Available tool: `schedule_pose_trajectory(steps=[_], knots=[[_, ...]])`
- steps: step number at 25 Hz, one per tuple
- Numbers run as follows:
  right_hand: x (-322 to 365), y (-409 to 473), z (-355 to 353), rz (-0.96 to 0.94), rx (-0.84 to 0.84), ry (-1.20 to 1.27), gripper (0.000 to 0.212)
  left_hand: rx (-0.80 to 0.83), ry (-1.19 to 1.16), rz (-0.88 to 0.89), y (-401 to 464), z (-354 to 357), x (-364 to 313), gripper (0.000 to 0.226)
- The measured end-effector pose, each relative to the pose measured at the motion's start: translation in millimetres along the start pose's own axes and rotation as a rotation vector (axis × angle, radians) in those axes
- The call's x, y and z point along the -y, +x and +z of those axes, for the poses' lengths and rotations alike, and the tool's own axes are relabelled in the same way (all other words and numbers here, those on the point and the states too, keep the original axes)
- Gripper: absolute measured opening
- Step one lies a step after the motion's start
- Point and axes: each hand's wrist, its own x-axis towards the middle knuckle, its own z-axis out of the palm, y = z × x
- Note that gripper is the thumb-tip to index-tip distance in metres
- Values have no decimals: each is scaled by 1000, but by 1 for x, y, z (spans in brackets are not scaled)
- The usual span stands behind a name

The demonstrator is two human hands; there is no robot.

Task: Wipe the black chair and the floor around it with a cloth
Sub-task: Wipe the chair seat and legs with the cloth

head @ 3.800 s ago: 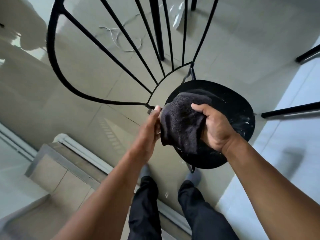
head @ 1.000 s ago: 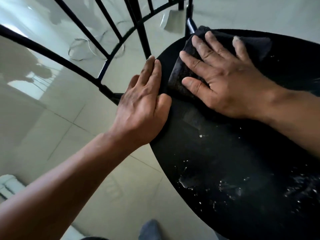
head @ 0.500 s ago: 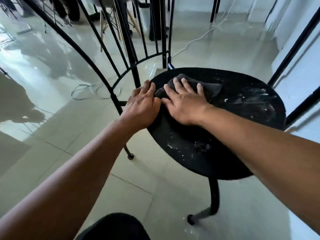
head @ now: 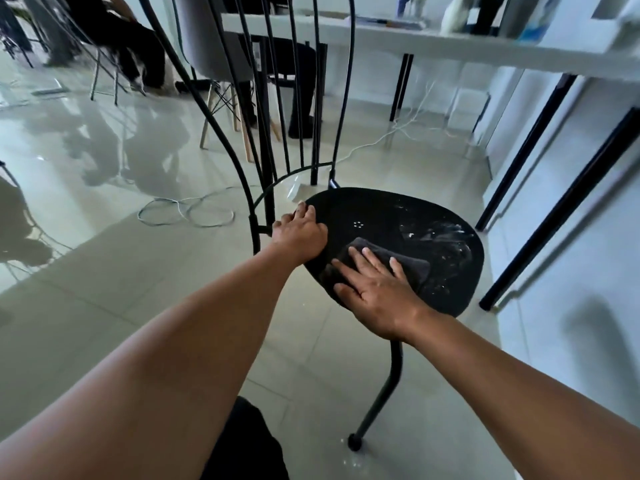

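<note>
A coil of pale cable lies on the glossy grey tiled floor left of the black metal chair with a round seat. The chair's spindle back stands upright at the seat's far-left edge, the seat reaching out to the right. The left hand curls its fingers over the seat's left rim. The right hand, fingers straight and spread, presses one dark folded cloth flat on the seat's near half. White specks dot the seat right of the cloth. One white desk stands beyond the chair.
</note>
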Motion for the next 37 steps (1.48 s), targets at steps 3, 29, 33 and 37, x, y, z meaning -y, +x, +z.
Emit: schedule_pose_trajectory(steps=[3, 29, 33, 37], knots=[[0, 7, 0, 26, -4, 5, 56, -47, -29, -23, -2, 2, -5, 64], [-21, 54, -6, 76, -21, -53, 60, -45, 131, 226, 6, 9, 4, 60], [-20, 6, -5, 11, -2, -24, 59, -49, 104, 231, 3, 0, -3, 59], [-22, -7, -9, -51, 30, 10, 58, -149, -19, 192, 0, 3, -4, 50]])
